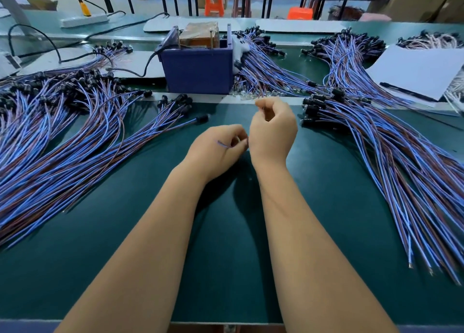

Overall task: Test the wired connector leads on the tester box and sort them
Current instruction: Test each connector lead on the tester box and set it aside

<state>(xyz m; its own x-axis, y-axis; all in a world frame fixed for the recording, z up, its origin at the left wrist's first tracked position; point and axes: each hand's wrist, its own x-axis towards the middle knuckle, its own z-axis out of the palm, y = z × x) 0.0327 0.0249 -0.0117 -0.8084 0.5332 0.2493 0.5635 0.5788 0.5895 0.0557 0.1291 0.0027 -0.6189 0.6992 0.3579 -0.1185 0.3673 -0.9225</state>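
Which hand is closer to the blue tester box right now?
Right. The right hand is raised just in front of the blue tester box, slightly to its right. The left hand sits lower, nearer the person, with a lead in its fingers.

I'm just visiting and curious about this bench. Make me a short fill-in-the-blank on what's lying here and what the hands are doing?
1. The tester box behind the hands is ____ in colour.
2. The left hand pinches a thin ____ wire.
3. The lead piles lie on a ____ mat.
4. The right hand is raised with its fingers ____.

Missing words: blue; blue; green; curled
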